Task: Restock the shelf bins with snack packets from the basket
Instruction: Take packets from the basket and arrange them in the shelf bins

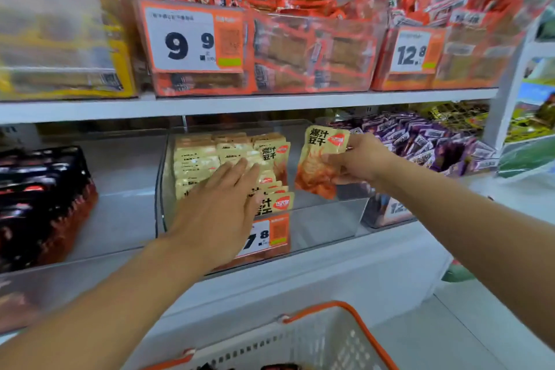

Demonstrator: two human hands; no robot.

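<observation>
A clear plastic bin (pixel 327 219) stands on the lower shelf, its left half filled with upright rows of yellow-and-orange snack packets (pixel 228 150). My left hand (pixel 222 207) lies flat with straight fingers against the front of those rows. My right hand (pixel 363 159) pinches one more yellow-and-orange packet (pixel 318 162) by its right edge, holding it upright over the bin's bare right half. The white basket (pixel 303 342) with orange handles sits low in front; only a sliver of its contents shows at the bottom edge.
A 7.8 price tag (pixel 267 234) hangs on the bin's front. Purple packets (pixel 420 141) fill the bin to the right, dark packets (pixel 42 198) the left one. The upper shelf carries orange packet bins (pixel 306 48) tagged 9.9 and 12.8.
</observation>
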